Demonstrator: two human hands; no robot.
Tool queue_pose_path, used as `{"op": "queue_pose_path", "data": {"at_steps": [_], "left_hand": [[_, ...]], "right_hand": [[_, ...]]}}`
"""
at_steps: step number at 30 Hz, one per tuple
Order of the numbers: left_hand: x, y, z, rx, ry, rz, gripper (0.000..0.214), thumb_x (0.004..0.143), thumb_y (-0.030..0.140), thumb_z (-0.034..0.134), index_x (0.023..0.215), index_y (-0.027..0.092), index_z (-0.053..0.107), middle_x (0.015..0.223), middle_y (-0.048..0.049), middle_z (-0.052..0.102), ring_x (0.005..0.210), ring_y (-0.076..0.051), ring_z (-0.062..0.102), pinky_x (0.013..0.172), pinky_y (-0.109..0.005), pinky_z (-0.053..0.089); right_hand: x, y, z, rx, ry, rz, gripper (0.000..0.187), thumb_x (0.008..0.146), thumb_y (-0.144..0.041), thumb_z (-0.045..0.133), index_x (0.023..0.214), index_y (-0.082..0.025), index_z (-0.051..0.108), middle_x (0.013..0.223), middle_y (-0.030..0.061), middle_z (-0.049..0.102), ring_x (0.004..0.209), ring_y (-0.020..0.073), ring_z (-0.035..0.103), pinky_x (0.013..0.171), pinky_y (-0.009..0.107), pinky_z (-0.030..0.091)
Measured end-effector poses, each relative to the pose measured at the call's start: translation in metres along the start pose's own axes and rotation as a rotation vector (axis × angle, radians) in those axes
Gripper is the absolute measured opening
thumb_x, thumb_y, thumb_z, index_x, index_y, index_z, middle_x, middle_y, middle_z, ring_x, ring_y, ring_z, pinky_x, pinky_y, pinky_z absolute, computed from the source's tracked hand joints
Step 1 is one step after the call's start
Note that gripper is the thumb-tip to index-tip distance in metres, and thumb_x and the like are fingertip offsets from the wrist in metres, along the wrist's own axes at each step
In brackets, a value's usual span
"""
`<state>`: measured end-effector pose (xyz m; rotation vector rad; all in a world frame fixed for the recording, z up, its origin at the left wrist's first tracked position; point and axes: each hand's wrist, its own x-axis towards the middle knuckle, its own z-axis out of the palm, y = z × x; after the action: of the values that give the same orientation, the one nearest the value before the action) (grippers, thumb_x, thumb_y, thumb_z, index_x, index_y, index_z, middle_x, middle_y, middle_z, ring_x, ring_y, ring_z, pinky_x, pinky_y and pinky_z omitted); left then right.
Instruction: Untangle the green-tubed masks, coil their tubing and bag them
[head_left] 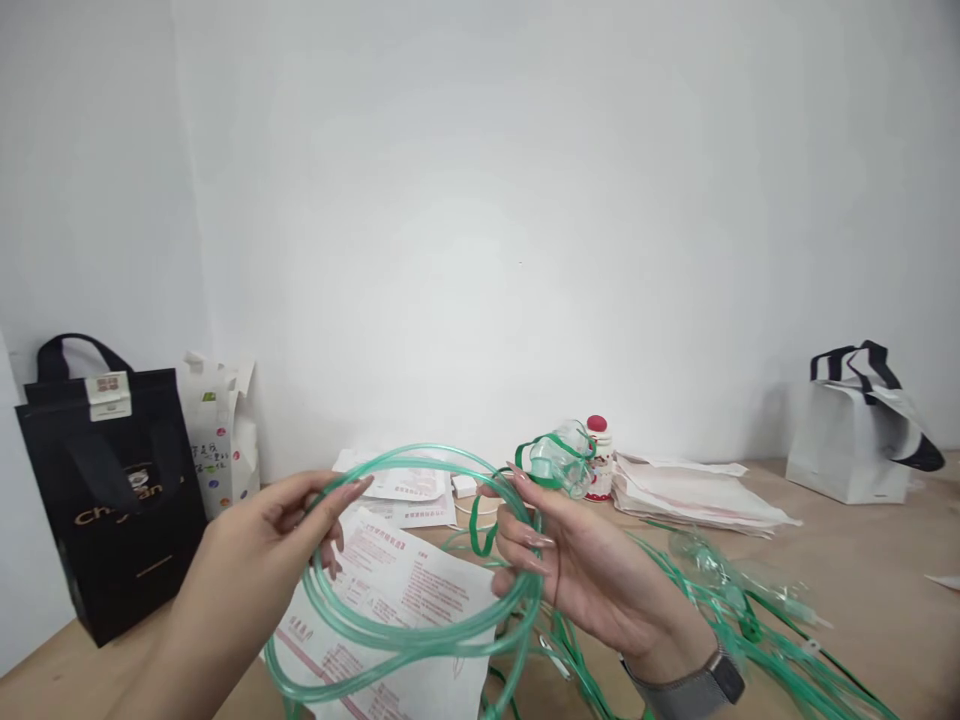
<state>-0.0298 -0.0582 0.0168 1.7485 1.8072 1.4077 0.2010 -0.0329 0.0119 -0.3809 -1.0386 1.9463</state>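
Note:
Both hands hold up a coil of clear green plastic tubing [420,637] in several loops. My left hand [300,530] pinches the coil's left side between thumb and fingers. On its right side, my right hand [562,560] has its fingers curled round the loops. A lower loop hangs down in front of a printed paper packet [442,585] on the table. Just beyond the right hand lies a clear oxygen mask [559,458] with green elastic straps. More tangled green tubing [757,650] and clear mask parts [701,555] lie right of that hand.
A black paper bag [120,500] and a white patterned bag [221,440] stand at left. Paper packets [690,490] are stacked behind the tubing, beside a red-topped bottle [598,455]. At right is a white bag [847,440] with black handles. A white wall [480,220] rises behind the table.

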Motion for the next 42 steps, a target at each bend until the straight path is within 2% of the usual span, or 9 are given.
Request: {"op": "queue_pose_path", "data": {"at_steps": [5, 11, 18, 22, 25, 29, 34, 38, 42], "left_hand": [[0.007, -0.006, 0.004, 0.207, -0.172, 0.034, 0.043, 0.076, 0.064, 0.039, 0.076, 0.025, 0.058, 0.057, 0.0021, 0.057, 0.064, -0.021, 0.054, 0.062, -0.03, 0.037], [0.006, -0.008, 0.001, 0.27, -0.118, -0.04, 0.044, 0.074, 0.066, 0.04, 0.078, 0.025, 0.056, 0.061, 0.0017, 0.056, 0.065, -0.021, 0.051, 0.063, -0.031, 0.035], [0.006, -0.009, -0.004, -0.311, -0.178, 0.041, 0.031, 0.08, 0.051, 0.05, 0.068, 0.022, 0.051, 0.064, 0.004, 0.054, 0.069, -0.015, 0.052, 0.064, -0.023, 0.041], [0.004, -0.007, -0.008, -0.518, -0.226, 0.055, 0.033, 0.082, 0.044, 0.051, 0.059, 0.021, 0.05, 0.051, 0.0055, 0.052, 0.049, -0.011, 0.05, 0.05, -0.02, 0.044], [0.002, -0.005, -0.011, -0.701, -0.16, -0.014, 0.027, 0.076, 0.042, 0.061, 0.06, 0.021, 0.053, 0.042, 0.0075, 0.049, 0.036, -0.008, 0.044, 0.039, -0.019, 0.044], [0.002, -0.003, -0.012, -0.888, -0.086, -0.123, 0.025, 0.068, 0.041, 0.07, 0.063, 0.021, 0.056, 0.032, 0.0114, 0.036, 0.025, -0.003, 0.031, 0.028, -0.016, 0.04], [0.006, -0.007, -0.016, -0.994, -0.062, -0.211, 0.031, 0.071, 0.042, 0.067, 0.057, 0.018, 0.053, 0.027, 0.0121, 0.031, 0.02, -0.001, 0.021, 0.02, -0.01, 0.027], [0.005, -0.002, -0.022, -1.128, -0.094, -0.275, 0.024, 0.081, 0.031, 0.059, 0.063, 0.016, 0.055, 0.027, 0.0122, 0.034, 0.021, 0.001, 0.025, 0.024, -0.008, 0.029], [0.004, 0.002, -0.023, -1.314, -0.133, -0.333, 0.031, 0.089, 0.024, 0.045, 0.06, 0.015, 0.053, 0.026, 0.0103, 0.038, 0.021, 0.0, 0.032, 0.025, -0.008, 0.032]], "right_hand": [[-0.003, -0.003, 0.0, 0.042, 0.068, 0.01, 0.026, 0.084, -0.02, 0.054, 0.059, -0.013, 0.054, 0.055, -0.006, 0.028, 0.045, 0.0053, 0.024, 0.042, 0.018, 0.028], [0.007, 0.0, -0.006, 0.045, 0.102, -0.077, 0.011, 0.079, -0.007, 0.053, 0.072, -0.01, 0.06, 0.067, 0.0018, 0.05, 0.059, 0.0086, 0.046, 0.055, 0.021, 0.04], [0.007, -0.001, -0.01, -0.025, 0.05, -0.107, 0.017, 0.083, -0.009, 0.048, 0.093, -0.007, 0.062, 0.088, 0.01, 0.065, 0.08, 0.0183, 0.063, 0.082, 0.034, 0.046], [0.004, -0.002, -0.011, -0.011, 0.004, -0.07, 0.023, 0.084, -0.009, 0.046, 0.101, -0.006, 0.06, 0.097, 0.0147, 0.067, 0.098, 0.0249, 0.061, 0.097, 0.041, 0.037], [0.006, -0.004, -0.013, -0.036, 0.01, -0.111, 0.026, 0.084, -0.007, 0.044, 0.104, -0.006, 0.06, 0.099, 0.0127, 0.068, 0.102, 0.023, 0.06, 0.101, 0.039, 0.034], [0.007, -0.006, -0.014, -0.037, 0.04, -0.117, 0.024, 0.085, -0.009, 0.044, 0.103, -0.007, 0.061, 0.106, 0.012, 0.066, 0.108, 0.0224, 0.057, 0.102, 0.037, 0.033], [0.005, -0.006, -0.014, -0.087, 0.087, -0.145, 0.023, 0.085, -0.015, 0.049, 0.104, -0.007, 0.06, 0.11, 0.0147, 0.065, 0.107, 0.0227, 0.057, 0.098, 0.036, 0.036], [0.008, -0.007, -0.015, -0.169, 0.144, -0.189, 0.021, 0.085, -0.021, 0.049, 0.097, -0.011, 0.063, 0.097, 0.0117, 0.068, 0.096, 0.0214, 0.06, 0.088, 0.035, 0.042], [0.012, -0.006, -0.019, -0.245, 0.181, -0.218, 0.016, 0.083, -0.024, 0.052, 0.083, -0.014, 0.065, 0.074, 0.0033, 0.064, 0.076, 0.0148, 0.059, 0.07, 0.028, 0.044]]}}
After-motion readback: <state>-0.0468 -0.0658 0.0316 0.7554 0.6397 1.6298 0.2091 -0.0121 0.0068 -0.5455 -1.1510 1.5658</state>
